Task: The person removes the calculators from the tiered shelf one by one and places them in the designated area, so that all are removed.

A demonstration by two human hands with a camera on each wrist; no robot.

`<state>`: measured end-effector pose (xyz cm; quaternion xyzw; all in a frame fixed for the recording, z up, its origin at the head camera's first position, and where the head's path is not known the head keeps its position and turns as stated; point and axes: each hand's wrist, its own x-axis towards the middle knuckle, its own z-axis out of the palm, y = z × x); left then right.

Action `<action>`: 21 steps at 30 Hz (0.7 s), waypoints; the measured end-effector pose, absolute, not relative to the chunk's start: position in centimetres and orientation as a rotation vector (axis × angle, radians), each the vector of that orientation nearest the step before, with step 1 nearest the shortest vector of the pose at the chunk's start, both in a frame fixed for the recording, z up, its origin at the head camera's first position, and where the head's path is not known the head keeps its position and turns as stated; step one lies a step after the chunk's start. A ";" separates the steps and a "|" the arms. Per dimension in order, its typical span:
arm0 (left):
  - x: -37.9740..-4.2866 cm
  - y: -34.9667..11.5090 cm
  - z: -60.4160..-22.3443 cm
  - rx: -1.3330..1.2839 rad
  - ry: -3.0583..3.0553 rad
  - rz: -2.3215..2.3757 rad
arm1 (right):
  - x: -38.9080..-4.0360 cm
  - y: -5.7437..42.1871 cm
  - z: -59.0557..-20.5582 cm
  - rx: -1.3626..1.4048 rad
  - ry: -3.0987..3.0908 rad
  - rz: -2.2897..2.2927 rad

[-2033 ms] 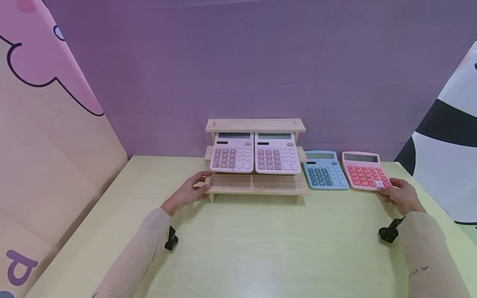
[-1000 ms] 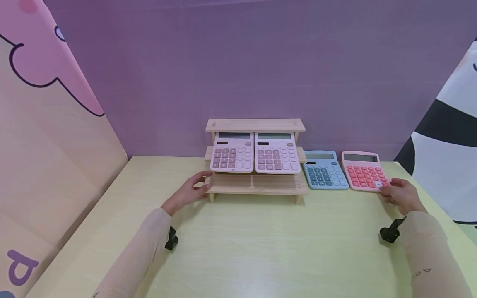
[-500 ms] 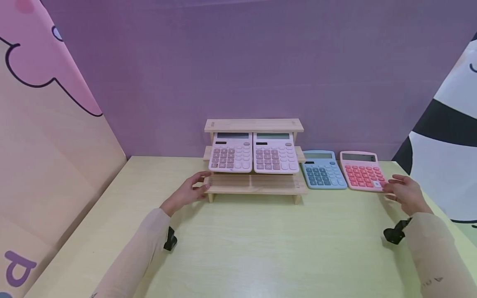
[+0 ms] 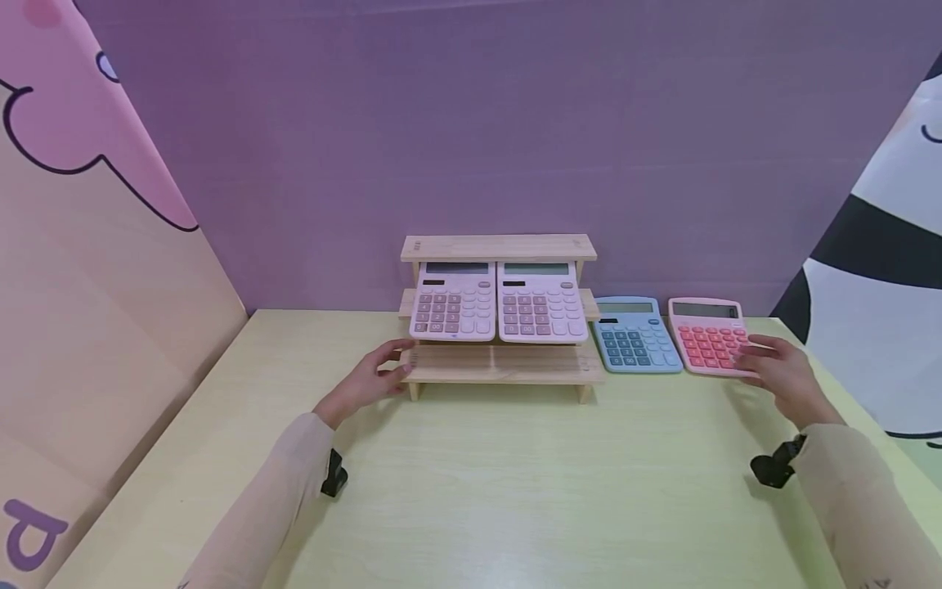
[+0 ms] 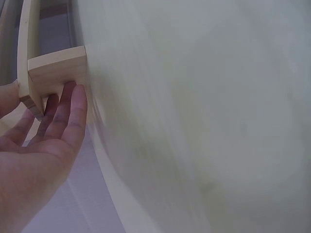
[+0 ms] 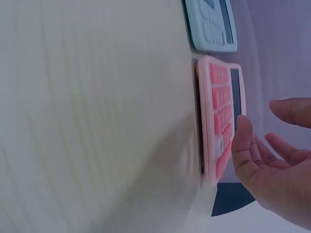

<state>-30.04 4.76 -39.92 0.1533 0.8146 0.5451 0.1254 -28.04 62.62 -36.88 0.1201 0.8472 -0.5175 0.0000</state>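
Note:
A wooden tiered shelf (image 4: 500,248) stands at the back of the table. My left hand (image 4: 365,384) grips the left end of its lowest board, thumb above and fingers (image 5: 77,114) under the board against the leg. Two pale pink calculators (image 4: 453,304) lean side by side on the middle tier. To the right of the shelf, a blue calculator (image 4: 637,335) lies flat beside a pink calculator (image 4: 709,336) with coral keys. My right hand (image 4: 783,372) hovers over the pink calculator's lower right corner, its fingers spread loosely and holding nothing, as the right wrist view shows.
The light wood table (image 4: 471,491) runs up to a purple backdrop (image 4: 500,123). Patterned panels (image 4: 96,270) stand along the left side and at the right. Black wrist cameras (image 4: 334,473) sit below both sleeves.
My right hand has let go of the pink calculator's corner, drawn back slightly, then moved left above it. The left hand stays on the shelf, and the calculators keep their places.

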 end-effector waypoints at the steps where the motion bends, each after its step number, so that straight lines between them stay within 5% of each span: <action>1: -30.0 4.8 -39.9 0.450 2.376 1.588 | -28.0 62.4 -36.9 0.365 2.674 -1.614; 21: -30.1 4.8 -39.9 0.431 2.390 1.578 | -27.9 57.9 -37.5 0.077 2.719 -1.522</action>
